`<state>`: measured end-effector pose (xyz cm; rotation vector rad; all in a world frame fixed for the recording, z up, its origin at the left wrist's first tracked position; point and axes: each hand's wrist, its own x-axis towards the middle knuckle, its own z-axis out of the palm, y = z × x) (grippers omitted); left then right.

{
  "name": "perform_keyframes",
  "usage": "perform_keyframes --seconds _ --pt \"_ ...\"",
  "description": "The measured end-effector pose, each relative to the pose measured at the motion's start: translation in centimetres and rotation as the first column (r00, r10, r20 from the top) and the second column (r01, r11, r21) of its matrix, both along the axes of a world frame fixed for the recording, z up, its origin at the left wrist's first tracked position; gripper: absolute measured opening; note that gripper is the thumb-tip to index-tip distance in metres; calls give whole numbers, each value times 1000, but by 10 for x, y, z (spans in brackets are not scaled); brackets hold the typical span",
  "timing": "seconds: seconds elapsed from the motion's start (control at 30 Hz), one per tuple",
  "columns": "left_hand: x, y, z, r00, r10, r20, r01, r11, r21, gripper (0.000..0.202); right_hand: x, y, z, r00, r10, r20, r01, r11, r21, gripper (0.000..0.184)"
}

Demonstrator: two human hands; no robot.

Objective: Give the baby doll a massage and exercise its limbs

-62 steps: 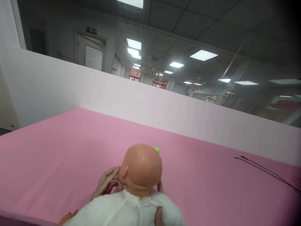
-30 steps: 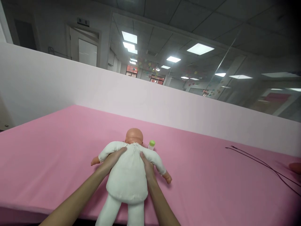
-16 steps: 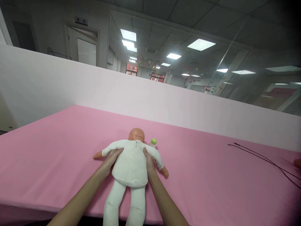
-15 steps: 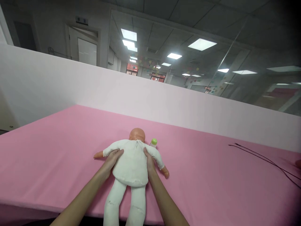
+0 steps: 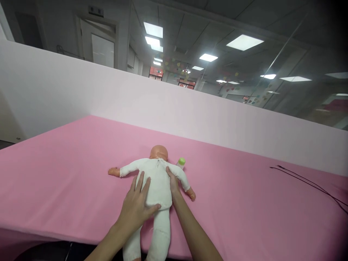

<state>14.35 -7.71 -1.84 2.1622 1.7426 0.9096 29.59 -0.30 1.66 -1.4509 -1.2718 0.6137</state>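
Observation:
A baby doll (image 5: 157, 177) in a white suit lies face down on the pink table (image 5: 67, 170), its bald head pointing away from me and its legs hanging over the near edge. My left hand (image 5: 137, 204) rests flat on the doll's lower back with fingers spread. My right hand (image 5: 172, 183) lies along the doll's right side under its arm, fingers together against the cloth. A small bottle with a green cap (image 5: 181, 162) stands just right of the doll's head.
A low white wall (image 5: 190, 116) runs along the table's far side. Thin black cables (image 5: 307, 183) lie on the pink surface at the right. Beyond the wall is a dim office with ceiling lights.
The doll was lowered from close to me onto the table, face down. My left hand slid from its left armpit to lie flat on its back; my right hand stayed at its side.

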Motion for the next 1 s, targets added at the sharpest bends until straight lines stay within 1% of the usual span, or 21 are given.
perform_keyframes --seconds 0.1,0.2,0.3,0.37,0.4,0.43,0.47,0.53,0.57,0.6,0.63,0.7,0.77,0.83,0.93,1.0 --pt "2 1 -3 998 51 -43 -51 999 4 83 -1 -7 -3 997 29 72 -27 999 -19 59" --pt "3 1 -6 993 100 -68 -102 995 -22 77 1 -14 -1 983 87 162 -81 996 -39 59" --pt "1 2 -10 991 119 -69 -119 993 -1 75 12 -20 3 955 207 212 -196 978 -71 56" --pt "-1 5 -15 989 119 -83 -115 992 45 77 23 -26 4 916 329 229 -307 943 -129 55" --pt "-2 8 -16 989 113 -97 -106 991 78 79 29 -31 4 890 372 264 -337 926 -170 55" --pt "-2 12 -18 988 100 -114 -87 990 112 83 34 -35 3 863 386 326 -333 920 -206 55" --pt "-3 17 -19 988 80 -132 -61 988 144 87 39 -40 1 837 361 412 -294 931 -218 57" --pt "-2 27 -18 987 28 -161 2 983 184 95 43 -46 -4 764 242 598 -186 970 -156 62" --pt "0 33 -17 985 3 -175 31 981 190 98 42 -46 -8 723 202 661 -169 979 -113 63" --pt "1 38 -15 982 -17 -190 54 980 189 100 40 -45 -12 688 193 700 -183 979 -89 65" --pt "3 43 -13 978 -30 -207 70 980 188 100 37 -42 -16 660 212 721 -214 973 -90 66" --pt "6 52 -11 970 -44 -240 91 978 187 98 29 -33 -26 624 285 728 -276 952 -136 65" --pt "6 58 -11 966 -56 -252 102 980 174 95 24 -24 -35 609 319 726 -299 940 -162 62" --pt "5 62 -13 968 -72 -239 106 985 133 94 22 -17 -42 599 327 731 -319 935 -157 60" --pt "2 62 -16 970 -100 -222 111 993 36 95 24 -14 -45 588 339 735 -352 925 -145 58" --pt "-1 62 -9 967 -114 -227 112 993 -23 96 24 -14 -42 584 350 733 -359 920 -154 57"
